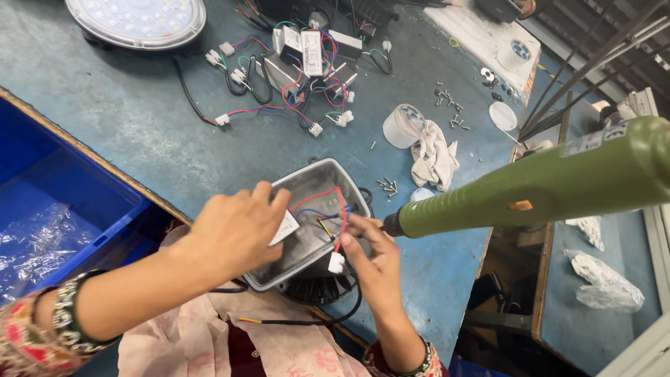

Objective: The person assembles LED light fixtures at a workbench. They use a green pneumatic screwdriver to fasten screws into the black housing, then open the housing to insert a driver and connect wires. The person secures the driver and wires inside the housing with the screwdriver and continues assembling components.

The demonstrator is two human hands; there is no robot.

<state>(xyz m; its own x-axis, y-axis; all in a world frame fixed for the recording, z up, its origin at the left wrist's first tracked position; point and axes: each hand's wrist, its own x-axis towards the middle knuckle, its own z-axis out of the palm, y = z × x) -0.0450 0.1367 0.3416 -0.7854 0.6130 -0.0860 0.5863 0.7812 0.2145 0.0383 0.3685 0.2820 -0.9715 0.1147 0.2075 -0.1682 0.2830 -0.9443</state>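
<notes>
The left hand (234, 227) is pinching a white tag over the grey housing (307, 223); the right hand (373, 255) (grip closed) is holding the green screwdriver (530, 188), its shaft running rightward.

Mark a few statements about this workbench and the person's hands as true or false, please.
1. The left hand rests on the rim of the grey housing. True.
2. The green power screwdriver lies flat on the table. False: it is up in the air, its tip beside the right hand.
3. Red wire runs inside the housing. True.
4. The round lamp sits in the blue crate. False: it stands on the table's far side.
5. A white rag lies near loose screws. True.
</notes>
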